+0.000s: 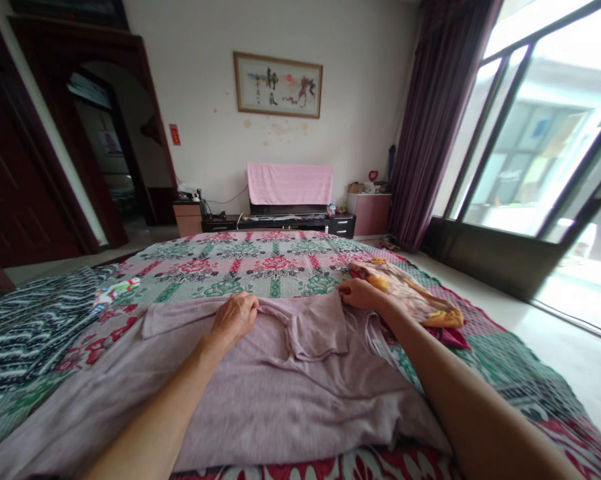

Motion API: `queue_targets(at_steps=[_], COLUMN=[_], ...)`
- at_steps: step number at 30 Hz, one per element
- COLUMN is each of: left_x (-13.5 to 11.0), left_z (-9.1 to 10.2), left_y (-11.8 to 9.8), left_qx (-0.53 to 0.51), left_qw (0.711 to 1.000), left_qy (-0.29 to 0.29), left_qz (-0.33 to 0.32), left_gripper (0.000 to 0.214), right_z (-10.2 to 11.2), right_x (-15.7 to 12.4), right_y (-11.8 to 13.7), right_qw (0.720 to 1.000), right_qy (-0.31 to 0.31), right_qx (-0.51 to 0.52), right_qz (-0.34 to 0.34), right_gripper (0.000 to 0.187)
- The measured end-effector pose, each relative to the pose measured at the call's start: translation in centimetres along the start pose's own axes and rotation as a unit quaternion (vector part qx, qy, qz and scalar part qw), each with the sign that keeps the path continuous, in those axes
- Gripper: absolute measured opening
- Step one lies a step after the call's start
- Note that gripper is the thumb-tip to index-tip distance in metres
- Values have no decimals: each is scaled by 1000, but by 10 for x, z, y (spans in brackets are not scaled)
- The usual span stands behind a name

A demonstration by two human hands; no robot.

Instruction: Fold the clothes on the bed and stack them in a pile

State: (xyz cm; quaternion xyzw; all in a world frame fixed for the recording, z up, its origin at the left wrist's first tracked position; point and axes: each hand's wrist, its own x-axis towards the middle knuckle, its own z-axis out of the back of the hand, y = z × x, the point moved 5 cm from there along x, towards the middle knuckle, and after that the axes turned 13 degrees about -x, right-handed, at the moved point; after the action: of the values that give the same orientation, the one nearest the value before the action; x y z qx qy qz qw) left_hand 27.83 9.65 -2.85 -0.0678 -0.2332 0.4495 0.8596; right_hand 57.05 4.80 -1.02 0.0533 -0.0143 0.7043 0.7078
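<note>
A mauve short-sleeved shirt (pixel 260 400) lies spread sideways across the patterned bedspread (pixel 275 263), its far edge partly folded over toward me. My left hand (pixel 237 315) pinches the cloth along that far edge, near the middle. Farther right, my right hand (pixel 357 293) is closed on the shirt beside a folded-over sleeve (pixel 320 327). The neck opening (pixel 377 333) shows just below my right wrist. Both hands rest low, close to the bed surface. My fingertips are partly hidden by the cloth and my knuckles.
Folded yellow and beige clothing (pixel 405 290) lies right of my right hand, over a dark red piece. A black-and-white striped cloth (pixel 35 327) covers the bed's left side. Beyond the bed stands a low cabinet (pixel 343 225) with a pink cloth (pixel 290 183) draped above it.
</note>
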Motion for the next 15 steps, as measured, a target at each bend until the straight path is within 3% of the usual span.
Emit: queue_targets(at_steps=[5, 7, 12, 15], left_x=[-1, -1, -2, -3], left_z=[12, 15, 19, 20], left_y=[2, 4, -8, -37], left_qx=[0, 7, 9, -61], left_qw=[998, 998, 1000, 994], left_qy=[-57, -52, 0, 23], left_qz=[9, 20, 15, -82], left_gripper=[16, 16, 24, 32], right_z=[5, 6, 2, 5], right_x=[1, 1, -1, -4], right_y=[-12, -18, -18, -13], right_qw=[992, 987, 992, 995], right_qy=[-98, -119, -72, -37], right_qx=[2, -1, -39, -49], right_qz=[-74, -103, -91, -75], right_gripper=[23, 25, 26, 28])
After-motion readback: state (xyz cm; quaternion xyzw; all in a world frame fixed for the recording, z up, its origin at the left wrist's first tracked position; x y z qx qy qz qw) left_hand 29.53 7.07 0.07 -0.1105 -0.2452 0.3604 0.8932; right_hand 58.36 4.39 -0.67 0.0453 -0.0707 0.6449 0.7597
